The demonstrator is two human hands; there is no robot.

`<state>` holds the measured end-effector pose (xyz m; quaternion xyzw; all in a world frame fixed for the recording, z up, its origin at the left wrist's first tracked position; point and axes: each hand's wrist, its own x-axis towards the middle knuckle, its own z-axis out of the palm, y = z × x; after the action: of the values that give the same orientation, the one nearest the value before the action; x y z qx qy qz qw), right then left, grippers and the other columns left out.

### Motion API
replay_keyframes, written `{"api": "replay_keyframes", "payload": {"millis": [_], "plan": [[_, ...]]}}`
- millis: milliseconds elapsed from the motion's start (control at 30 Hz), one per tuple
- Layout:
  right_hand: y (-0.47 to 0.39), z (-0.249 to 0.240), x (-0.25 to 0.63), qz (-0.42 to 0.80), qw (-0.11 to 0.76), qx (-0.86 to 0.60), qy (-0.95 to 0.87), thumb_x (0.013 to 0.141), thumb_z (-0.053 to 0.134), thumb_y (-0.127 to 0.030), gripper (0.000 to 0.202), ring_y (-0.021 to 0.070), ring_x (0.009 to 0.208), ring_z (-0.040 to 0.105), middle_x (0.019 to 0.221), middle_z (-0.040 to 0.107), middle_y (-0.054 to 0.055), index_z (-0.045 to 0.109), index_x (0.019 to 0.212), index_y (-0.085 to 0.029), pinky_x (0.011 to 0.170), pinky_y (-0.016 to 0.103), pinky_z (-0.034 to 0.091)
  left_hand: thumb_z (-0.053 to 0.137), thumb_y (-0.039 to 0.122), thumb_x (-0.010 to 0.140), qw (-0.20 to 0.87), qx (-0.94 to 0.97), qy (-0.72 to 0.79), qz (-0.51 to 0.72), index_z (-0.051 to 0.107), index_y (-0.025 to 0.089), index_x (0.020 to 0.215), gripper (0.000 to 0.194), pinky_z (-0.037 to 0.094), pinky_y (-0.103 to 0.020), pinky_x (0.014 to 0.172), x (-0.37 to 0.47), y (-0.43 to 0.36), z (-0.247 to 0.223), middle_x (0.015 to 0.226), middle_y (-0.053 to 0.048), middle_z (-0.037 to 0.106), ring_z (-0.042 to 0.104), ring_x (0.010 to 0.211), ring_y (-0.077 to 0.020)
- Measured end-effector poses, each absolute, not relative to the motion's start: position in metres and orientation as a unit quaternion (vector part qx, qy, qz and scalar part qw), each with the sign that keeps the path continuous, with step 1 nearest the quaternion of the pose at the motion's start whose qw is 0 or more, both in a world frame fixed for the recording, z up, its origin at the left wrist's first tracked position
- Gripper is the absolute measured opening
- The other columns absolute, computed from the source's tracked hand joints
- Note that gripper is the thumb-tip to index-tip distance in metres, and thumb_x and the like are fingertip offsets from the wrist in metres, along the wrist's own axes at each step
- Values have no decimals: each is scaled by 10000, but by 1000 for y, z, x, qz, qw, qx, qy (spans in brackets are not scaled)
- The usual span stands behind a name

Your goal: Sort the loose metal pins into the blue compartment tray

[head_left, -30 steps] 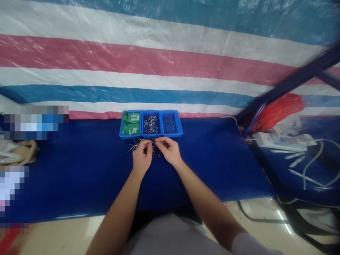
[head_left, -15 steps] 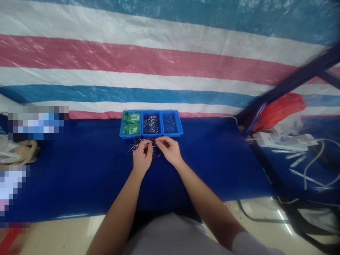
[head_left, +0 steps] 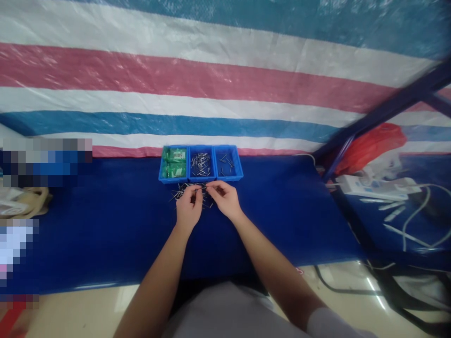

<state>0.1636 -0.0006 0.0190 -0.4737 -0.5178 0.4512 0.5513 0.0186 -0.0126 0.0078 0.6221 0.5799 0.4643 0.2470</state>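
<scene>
My left hand (head_left: 188, 209) and my right hand (head_left: 226, 201) meet over a loose pile of thin metal pins (head_left: 179, 192) on the blue table. Both are closed in a pinch, fingertips close together, with a thin dark metal pin (head_left: 204, 188) between them. Just beyond the pile stand three joined blue bins. Green packets lie in the left bin (head_left: 161, 178). Many metal pins fill part of the middle bin (head_left: 202, 180), and several thin ones lie scattered in the right bin (head_left: 238, 165). My fingers hide part of the pile.
A striped plastic sheet (head_left: 211, 84) hangs behind the blue table (head_left: 105, 225). To the right are a dark metal frame (head_left: 373, 115), a red bag (head_left: 373, 145), a white power strip (head_left: 377, 187) and cables. A tan object (head_left: 37, 204) sits at the left edge.
</scene>
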Motion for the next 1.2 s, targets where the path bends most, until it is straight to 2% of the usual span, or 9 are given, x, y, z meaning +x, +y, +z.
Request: {"api": "replay_keyframes", "payload": {"millis": [1200], "plan": [[-1,21,163,456,553,-467,-517,814,715,-386,202,171,767,680,881,740,46,731,909,-208,744,310,558,548,360,909,245,621,585,461,646,218,1039,216,461,-225,643,19,-12,7,679,29,655,603,593,-103]]}}
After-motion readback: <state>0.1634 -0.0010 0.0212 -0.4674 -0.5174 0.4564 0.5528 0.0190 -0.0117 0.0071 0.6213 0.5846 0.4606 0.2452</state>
